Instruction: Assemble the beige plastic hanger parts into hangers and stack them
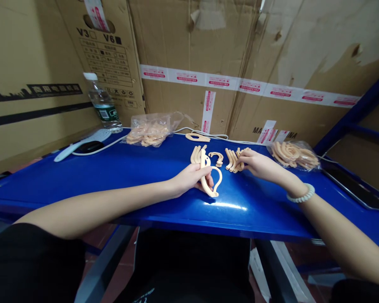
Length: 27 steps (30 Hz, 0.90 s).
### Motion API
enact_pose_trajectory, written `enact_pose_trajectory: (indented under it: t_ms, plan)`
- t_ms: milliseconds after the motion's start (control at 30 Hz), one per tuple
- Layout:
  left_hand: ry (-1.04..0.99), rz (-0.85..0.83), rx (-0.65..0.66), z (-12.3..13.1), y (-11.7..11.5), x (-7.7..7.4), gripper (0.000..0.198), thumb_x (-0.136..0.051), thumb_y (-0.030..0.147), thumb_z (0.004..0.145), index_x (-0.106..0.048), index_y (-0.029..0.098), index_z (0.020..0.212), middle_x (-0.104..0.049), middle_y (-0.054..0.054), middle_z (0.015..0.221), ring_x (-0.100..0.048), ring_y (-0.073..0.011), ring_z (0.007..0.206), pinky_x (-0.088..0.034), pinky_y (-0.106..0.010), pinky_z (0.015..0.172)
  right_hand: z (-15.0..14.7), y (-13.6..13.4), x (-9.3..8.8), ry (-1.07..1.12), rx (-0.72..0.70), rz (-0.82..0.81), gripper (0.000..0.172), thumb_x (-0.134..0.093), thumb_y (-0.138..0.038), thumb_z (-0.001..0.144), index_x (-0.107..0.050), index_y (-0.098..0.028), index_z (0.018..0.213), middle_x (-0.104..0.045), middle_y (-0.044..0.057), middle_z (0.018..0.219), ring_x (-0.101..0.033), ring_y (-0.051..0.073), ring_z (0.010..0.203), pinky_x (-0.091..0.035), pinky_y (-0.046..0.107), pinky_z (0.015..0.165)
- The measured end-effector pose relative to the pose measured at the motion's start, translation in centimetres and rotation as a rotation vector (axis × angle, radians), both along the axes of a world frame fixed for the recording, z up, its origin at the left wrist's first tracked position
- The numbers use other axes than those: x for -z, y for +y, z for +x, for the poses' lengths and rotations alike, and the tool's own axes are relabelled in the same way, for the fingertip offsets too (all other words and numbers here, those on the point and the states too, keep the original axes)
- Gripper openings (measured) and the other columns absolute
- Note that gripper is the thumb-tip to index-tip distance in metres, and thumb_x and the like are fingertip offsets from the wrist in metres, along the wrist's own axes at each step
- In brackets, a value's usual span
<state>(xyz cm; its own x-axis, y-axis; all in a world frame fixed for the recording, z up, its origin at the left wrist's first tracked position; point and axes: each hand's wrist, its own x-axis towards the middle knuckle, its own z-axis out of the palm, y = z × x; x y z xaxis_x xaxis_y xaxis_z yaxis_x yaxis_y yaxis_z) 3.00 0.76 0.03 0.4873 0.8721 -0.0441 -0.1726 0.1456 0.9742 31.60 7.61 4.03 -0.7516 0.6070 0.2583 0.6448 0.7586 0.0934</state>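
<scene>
My left hand [192, 179] is closed around a cream plastic folding hanger [204, 176], held tilted just above the blue table, with a curved loop on its right side. My right hand [255, 163] reaches to a row of slim cream hanger arms [231, 160] lying side by side, its fingers pinched on the piece at the row's right end. Behind the held hanger lies another small group of hanger arms [196, 154]. Between the two groups rest hanger hooks [220, 159], stacked together. Farther back is a flat oval cream piece [197, 137].
Clear bags of cream parts stand at the back left [150, 130] and right [292, 155]. A water bottle [103, 105], a pale-handled brush-like thing [82, 143] and a white cable [112, 144] are at left. A dark phone or tablet [356, 187] lies right. Cardboard boxes [189, 50] wall the back.
</scene>
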Motion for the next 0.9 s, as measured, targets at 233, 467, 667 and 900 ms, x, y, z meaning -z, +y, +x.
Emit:
enact_pose_trajectory:
  t_ms: [233,467,667,900]
  plan:
    - [0.001,-0.003,-0.012,-0.1,0.2,0.1,0.047,-0.076,0.053,0.084,-0.055,0.014,0.07,-0.069,-0.008,0.071,-0.07,-0.0206,0.066,-0.06,-0.035,0.068,-0.9,-1.5,-1.4,-0.087,0.154,-0.171,0.016,-0.06,-0.01,0.086,-0.071,-0.019,0.093,-0.073,0.007,0.085,-0.067,0.022,0.074,-0.047,0.03,0.068]
    - [-0.021,-0.084,-0.055,0.1,0.1,-0.6,0.036,-0.065,0.035,0.091,-0.06,0.01,0.066,-0.067,-0.009,0.069,-0.068,-0.0177,0.064,-0.059,-0.031,0.066,-1.5,-1.8,-1.2,-0.052,0.095,-0.181,0.021,-0.059,-0.003,0.083,-0.072,-0.016,0.092,-0.076,0.009,0.092,-0.071,0.023,0.083,-0.051,0.032,0.077]
    - [-0.076,-0.11,-0.08,-0.1,0.0,-1.1,0.003,-0.059,0.013,0.08,-0.059,0.012,0.077,-0.07,-0.01,0.076,-0.07,-0.0209,0.069,-0.06,-0.036,0.071,-1.7,-1.8,-0.9,-0.037,0.073,-0.166,0.023,-0.059,-0.001,0.084,-0.073,-0.016,0.094,-0.077,0.008,0.094,-0.072,0.024,0.087,-0.053,0.034,0.08]
    - [-0.07,-0.074,-0.158,-0.5,0.5,-1.3,0.007,-0.056,0.009,0.081,-0.056,0.013,0.087,-0.07,-0.009,0.078,-0.071,-0.0212,0.074,-0.059,-0.04,0.078,-1.8,-2.1,-0.9,-0.054,0.069,-0.151,0.022,-0.058,-0.004,0.087,-0.072,-0.018,0.095,-0.076,0.008,0.096,-0.072,0.024,0.088,-0.054,0.034,0.08]
